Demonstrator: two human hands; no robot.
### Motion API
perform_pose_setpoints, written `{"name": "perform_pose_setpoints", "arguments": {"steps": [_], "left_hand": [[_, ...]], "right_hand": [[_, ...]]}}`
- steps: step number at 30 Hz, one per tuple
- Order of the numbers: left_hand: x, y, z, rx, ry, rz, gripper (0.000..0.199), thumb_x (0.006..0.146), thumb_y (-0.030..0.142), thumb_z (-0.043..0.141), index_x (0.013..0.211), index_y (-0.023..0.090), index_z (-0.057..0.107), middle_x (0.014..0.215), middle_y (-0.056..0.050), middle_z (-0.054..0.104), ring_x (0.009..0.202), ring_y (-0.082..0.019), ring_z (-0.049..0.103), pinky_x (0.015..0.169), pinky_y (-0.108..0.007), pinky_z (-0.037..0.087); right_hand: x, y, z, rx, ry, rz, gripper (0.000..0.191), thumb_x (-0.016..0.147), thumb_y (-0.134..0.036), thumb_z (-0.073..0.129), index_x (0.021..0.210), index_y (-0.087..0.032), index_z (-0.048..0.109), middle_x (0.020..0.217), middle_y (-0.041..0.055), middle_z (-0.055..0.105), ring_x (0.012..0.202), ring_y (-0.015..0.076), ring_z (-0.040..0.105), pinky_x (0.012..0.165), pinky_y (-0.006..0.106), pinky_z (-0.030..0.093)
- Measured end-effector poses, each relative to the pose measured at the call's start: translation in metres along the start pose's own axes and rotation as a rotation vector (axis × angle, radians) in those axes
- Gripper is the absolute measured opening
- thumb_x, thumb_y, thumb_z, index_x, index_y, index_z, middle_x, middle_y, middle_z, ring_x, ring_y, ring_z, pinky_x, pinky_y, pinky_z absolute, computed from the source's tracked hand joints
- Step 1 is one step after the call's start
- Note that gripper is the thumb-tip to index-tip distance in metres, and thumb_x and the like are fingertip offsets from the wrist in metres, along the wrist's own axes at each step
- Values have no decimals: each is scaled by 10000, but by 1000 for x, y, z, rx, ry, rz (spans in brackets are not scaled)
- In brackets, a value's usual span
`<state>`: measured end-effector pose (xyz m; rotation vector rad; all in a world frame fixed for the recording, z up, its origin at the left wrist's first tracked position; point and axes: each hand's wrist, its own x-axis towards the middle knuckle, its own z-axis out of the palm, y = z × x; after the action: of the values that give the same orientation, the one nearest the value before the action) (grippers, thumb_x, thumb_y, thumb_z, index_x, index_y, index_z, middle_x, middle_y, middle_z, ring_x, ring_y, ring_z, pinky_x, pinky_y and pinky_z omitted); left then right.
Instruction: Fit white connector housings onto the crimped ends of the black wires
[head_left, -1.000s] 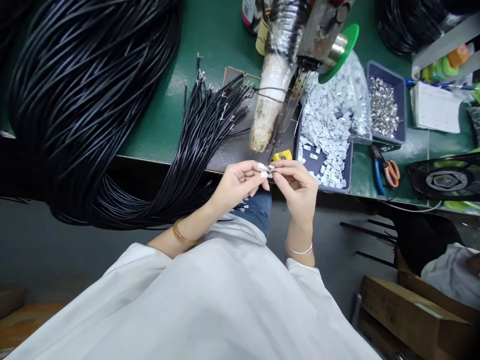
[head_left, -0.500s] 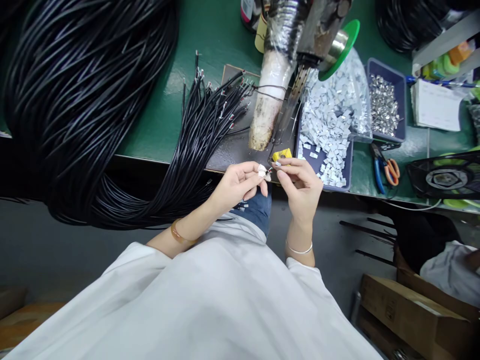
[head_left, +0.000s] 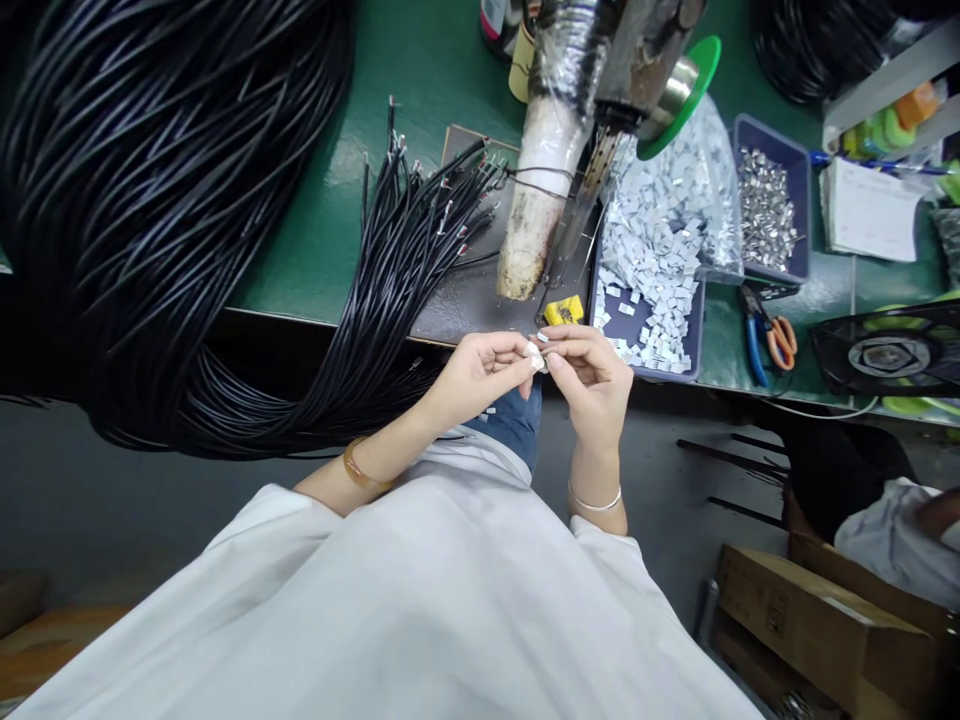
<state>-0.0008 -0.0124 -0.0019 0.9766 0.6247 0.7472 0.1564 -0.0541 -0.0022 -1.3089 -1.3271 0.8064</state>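
Note:
My left hand [head_left: 484, 375] is closed in a pinch, with white covers [head_left: 533, 355] on its fingertips. In the earlier view a cable end with thin red and white wires shows between those fingers; now the fingertips mostly hide it. My right hand [head_left: 596, 375] is closed too, its thumb and index finger pinching a small silvery piece [head_left: 546, 364] against the left fingertips. The fingertips of both hands meet just off the bench edge. Behind them lies a yellow block [head_left: 564, 310], with the soldering iron [head_left: 564, 245] above it.
A bundle of black cables [head_left: 405, 250] with stripped ends lies left, near a big cable coil [head_left: 172, 200]. On the right are a bin [head_left: 694, 350] of small pale pieces, a bin [head_left: 804, 240] of metal parts, pliers [head_left: 769, 335] and a fan [head_left: 892, 350]. A wrapped post [head_left: 532, 220] stands ahead.
My right hand has moved slightly left and down, away from the yellow block, bringing its fingertips against those of my left hand. The cable end is now mostly covered.

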Motion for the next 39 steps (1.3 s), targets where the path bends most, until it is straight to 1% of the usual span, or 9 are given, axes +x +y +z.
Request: {"name": "perform_pose_setpoints", "arguments": {"steps": [4,8,13,17,20,26,31,34,39], "left_hand": [[-3,-1,-1,-18,-8,52,273,787,380,769,774,127,668,598,4,631,530,-62,543,547,-188,431],[-4,0,-2,-37,48,80,272,793,389,764,793,136,663,592,1,643,505,-61,519,521,-190,415],[-3,2,-2,-41,46,113,273,792,384,767,780,136,654,590,5,637,484,-50,492,510,-183,406],[-3,1,-2,-56,40,114,247,784,354,781,778,136,665,588,10,633,489,-46,486,521,-177,415],[-3,-1,-5,-32,41,90,245,784,363,776,773,134,692,583,5,629,505,-56,498,534,-186,430],[-3,1,-8,76,-60,18,236,709,338,824,704,123,727,636,-17,647,574,-87,544,560,-209,460],[-1,3,-5,50,102,106,196,734,303,795,762,127,714,654,-3,648,579,-73,563,582,-186,480],[-1,1,-4,96,143,178,168,761,286,765,778,130,706,706,-18,677,633,-89,604,634,-198,508],[-4,-4,-3,400,276,348,101,808,241,707,803,140,717,700,-22,663,585,-85,540,569,-206,434]], "right_hand": [[3,2,-4,233,19,83,166,866,-365,659,764,-233,659,1003,21,712,879,167,739,799,330,638],[4,-3,-6,93,219,7,83,891,-299,635,837,-258,683,986,9,702,900,149,728,818,325,637],[-1,-10,3,-32,67,-40,90,863,-232,673,890,-289,738,986,12,728,918,156,710,790,327,631],[-3,-11,7,-5,61,-34,104,854,-221,681,888,-294,746,983,7,732,926,148,700,775,306,619],[-1,-7,4,16,43,-6,67,850,-269,689,876,-290,747,995,13,733,932,162,702,813,343,620],[6,5,-9,145,-167,81,71,789,-353,758,811,-286,758,967,13,742,933,176,704,840,380,626],[4,3,-6,104,-3,64,38,819,-300,729,847,-294,755,959,5,737,904,158,700,821,362,627],[1,0,-2,69,7,22,71,829,-260,719,872,-304,754,976,-2,737,911,148,695,782,327,618],[-2,-2,3,-23,61,-4,72,839,-248,702,875,-296,740,982,3,729,930,153,699,797,337,624]]}}
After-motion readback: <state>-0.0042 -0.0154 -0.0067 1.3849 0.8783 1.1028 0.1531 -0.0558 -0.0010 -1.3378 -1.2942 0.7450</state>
